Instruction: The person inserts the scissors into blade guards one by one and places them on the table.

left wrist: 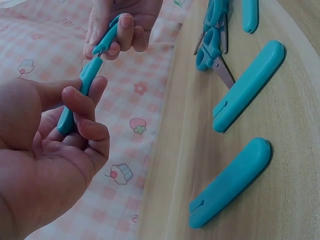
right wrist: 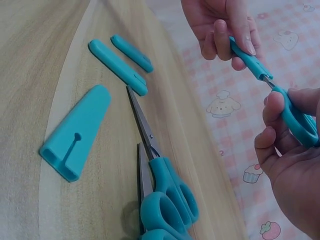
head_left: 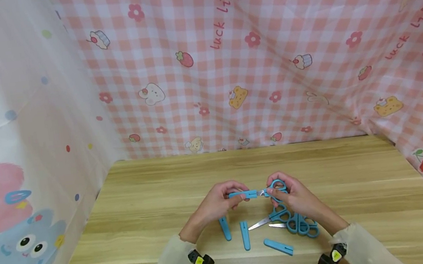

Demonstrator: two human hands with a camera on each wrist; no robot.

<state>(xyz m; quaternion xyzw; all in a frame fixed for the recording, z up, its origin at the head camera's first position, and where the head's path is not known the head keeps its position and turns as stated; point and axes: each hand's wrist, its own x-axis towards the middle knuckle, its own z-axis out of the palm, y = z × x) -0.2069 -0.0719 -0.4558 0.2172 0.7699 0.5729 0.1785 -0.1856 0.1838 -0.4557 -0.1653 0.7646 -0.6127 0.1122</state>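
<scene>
Between finger and thumb, my left hand (head_left: pixel 219 199) holds a blue blade cover (left wrist: pixel 90 75) by its sides. A pair of scissors (head_left: pixel 278 190) with blue handles is gripped near the pivot by my right hand (head_left: pixel 292 192). Most of its blade sits inside that cover; in the right wrist view a short bit of metal blade (right wrist: pixel 269 81) shows between cover and handles. Both hands are raised above the table. Below them lie more blue-handled scissors (right wrist: pixel 170 190) with bare blades, close together on the right.
Three loose blade covers lie on the wooden table (head_left: pixel 146 210): one cover (head_left: pixel 225 228) under my left hand, another cover (head_left: pixel 245 235) beside it, and a third cover (head_left: pixel 279 247) nearer me. A pink checked cloth (head_left: pixel 204 71) hangs behind the table.
</scene>
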